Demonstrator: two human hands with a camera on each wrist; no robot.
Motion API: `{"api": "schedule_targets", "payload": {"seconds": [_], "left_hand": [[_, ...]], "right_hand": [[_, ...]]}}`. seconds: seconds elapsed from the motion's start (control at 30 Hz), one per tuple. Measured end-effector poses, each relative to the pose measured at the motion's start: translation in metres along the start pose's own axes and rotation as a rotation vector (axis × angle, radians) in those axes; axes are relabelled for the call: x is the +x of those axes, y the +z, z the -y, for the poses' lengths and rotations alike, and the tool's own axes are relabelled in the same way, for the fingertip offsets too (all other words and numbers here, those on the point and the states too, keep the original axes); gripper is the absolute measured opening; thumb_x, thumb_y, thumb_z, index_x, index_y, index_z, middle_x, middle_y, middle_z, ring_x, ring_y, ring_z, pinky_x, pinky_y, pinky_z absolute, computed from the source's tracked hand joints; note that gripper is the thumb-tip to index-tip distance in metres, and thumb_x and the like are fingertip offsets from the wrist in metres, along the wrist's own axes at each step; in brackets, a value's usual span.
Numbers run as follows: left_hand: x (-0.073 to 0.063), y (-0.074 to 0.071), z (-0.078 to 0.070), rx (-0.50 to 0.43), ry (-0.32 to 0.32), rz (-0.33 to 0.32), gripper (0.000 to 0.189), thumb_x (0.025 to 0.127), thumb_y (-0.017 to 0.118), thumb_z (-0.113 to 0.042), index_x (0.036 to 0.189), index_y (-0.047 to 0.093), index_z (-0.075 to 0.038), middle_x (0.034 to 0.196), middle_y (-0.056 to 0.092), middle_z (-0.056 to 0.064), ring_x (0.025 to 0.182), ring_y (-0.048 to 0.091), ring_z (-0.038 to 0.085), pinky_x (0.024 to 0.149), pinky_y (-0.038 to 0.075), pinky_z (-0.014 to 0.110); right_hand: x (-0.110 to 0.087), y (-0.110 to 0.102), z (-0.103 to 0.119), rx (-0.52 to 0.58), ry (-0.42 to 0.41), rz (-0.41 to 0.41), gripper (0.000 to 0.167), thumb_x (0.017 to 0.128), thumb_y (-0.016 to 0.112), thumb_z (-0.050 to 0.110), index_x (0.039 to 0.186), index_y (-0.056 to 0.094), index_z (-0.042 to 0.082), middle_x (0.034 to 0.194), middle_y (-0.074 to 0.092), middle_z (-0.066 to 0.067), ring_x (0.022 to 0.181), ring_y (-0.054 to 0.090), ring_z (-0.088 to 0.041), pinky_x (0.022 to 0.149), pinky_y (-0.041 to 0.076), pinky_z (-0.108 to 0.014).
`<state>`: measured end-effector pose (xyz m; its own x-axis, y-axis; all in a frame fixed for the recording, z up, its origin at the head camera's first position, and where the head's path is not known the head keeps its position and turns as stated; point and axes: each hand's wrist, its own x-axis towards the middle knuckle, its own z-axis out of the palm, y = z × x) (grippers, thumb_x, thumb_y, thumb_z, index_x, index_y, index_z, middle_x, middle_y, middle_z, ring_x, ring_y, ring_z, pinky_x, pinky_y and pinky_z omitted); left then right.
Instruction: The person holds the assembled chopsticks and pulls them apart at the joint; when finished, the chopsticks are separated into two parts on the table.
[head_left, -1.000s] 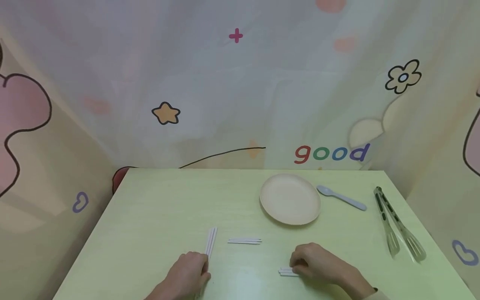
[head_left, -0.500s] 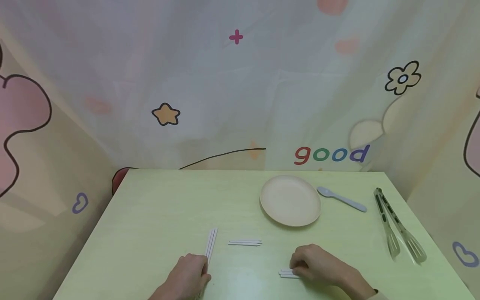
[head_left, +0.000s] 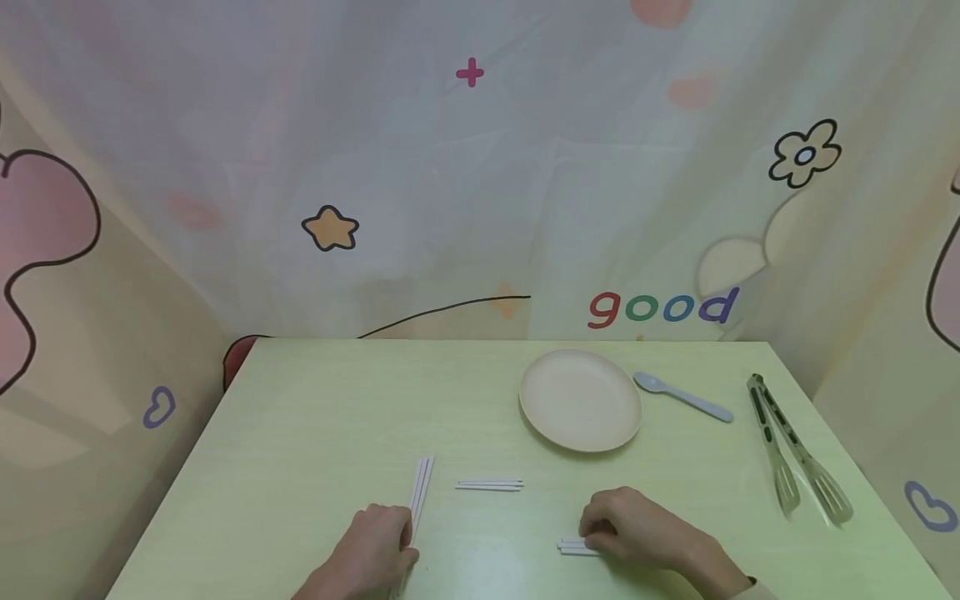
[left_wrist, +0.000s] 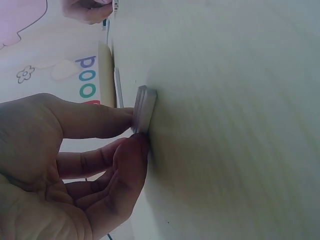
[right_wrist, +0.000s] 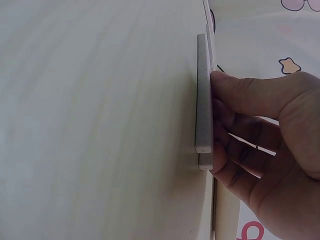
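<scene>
My left hand (head_left: 367, 546) is at the table's near side, with thumb and forefinger pinching a bundle of long thin white sticks (head_left: 422, 487). In the left wrist view, the bundle's end (left_wrist: 144, 107) shows flat and squared between the fingertips, low over the tabletop. Farther right, my right hand (head_left: 637, 529) has thumb and curled fingers on a shorter set of white sticks (head_left: 573, 547). Seen from the right wrist, those white sticks (right_wrist: 203, 100) lie side by side, one overlapping another. A third group of white sticks (head_left: 490, 485) lies crosswise between the hands, untouched.
Behind the hands stands a round beige plate (head_left: 581, 400). Right of it lies a pale blue spoon (head_left: 682, 397), then metal tongs (head_left: 795, 450) with slotted ends near the right edge. The light tabletop (head_left: 300, 417) meets printed cloth (head_left: 420, 167) at the back and sides.
</scene>
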<state>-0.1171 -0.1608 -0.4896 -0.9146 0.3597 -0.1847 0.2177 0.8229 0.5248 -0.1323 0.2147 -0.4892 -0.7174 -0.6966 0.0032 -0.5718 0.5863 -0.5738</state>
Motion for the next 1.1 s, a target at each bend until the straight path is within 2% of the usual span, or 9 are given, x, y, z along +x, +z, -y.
{"api": "schedule_targets", "payload": {"seconds": [0.2,0.4,0.77,0.97,1.1], "left_hand": [[-0.0025,-0.0005,-0.0002,-0.013,0.028,-0.021,0.014,0.076,0.072,-0.003,0.068,0.061,-0.007,0.062,0.059,0.001,0.05,0.051,0.006,0.043,0.043,0.016],[-0.0037,-0.0017,-0.0007,-0.037,0.023,-0.023,0.01,0.073,0.068,-0.001,0.069,0.06,-0.006,0.062,0.059,0.002,0.05,0.052,0.007,0.043,0.044,0.016],[-0.0037,-0.0032,0.002,0.023,0.074,-0.073,0.015,0.07,0.068,0.001,0.064,0.058,-0.009,0.059,0.057,-0.003,0.051,0.047,0.008,0.045,0.04,0.02],[-0.0027,-0.0043,0.0003,0.016,0.021,-0.055,0.015,0.071,0.068,0.001,0.064,0.059,-0.009,0.06,0.057,-0.002,0.051,0.047,0.01,0.045,0.04,0.021],[-0.0028,-0.0045,0.0009,0.017,0.022,-0.062,0.015,0.07,0.068,0.001,0.064,0.059,-0.009,0.06,0.057,-0.002,0.051,0.047,0.01,0.045,0.039,0.021]], "right_hand": [[-0.0003,0.0006,0.0002,0.0,-0.008,-0.003,0.01,0.088,0.071,0.014,0.086,0.071,0.024,0.084,0.061,0.019,0.076,0.053,0.006,0.067,0.049,-0.019],[0.0005,0.0004,-0.0003,-0.004,-0.004,-0.001,0.01,0.088,0.071,0.014,0.087,0.071,0.024,0.085,0.062,0.019,0.077,0.054,0.006,0.067,0.05,-0.019],[-0.0004,0.0006,0.0,-0.003,-0.003,-0.008,0.01,0.087,0.071,0.013,0.087,0.072,0.023,0.084,0.062,0.018,0.076,0.054,0.006,0.066,0.05,-0.019],[-0.0002,-0.001,0.0006,0.001,0.001,-0.007,0.01,0.087,0.071,0.013,0.087,0.072,0.023,0.084,0.063,0.018,0.076,0.054,0.006,0.066,0.05,-0.019],[-0.0002,-0.0009,0.001,-0.002,-0.01,-0.009,0.01,0.087,0.071,0.013,0.086,0.071,0.023,0.083,0.062,0.017,0.075,0.053,0.006,0.066,0.049,-0.018]]}}
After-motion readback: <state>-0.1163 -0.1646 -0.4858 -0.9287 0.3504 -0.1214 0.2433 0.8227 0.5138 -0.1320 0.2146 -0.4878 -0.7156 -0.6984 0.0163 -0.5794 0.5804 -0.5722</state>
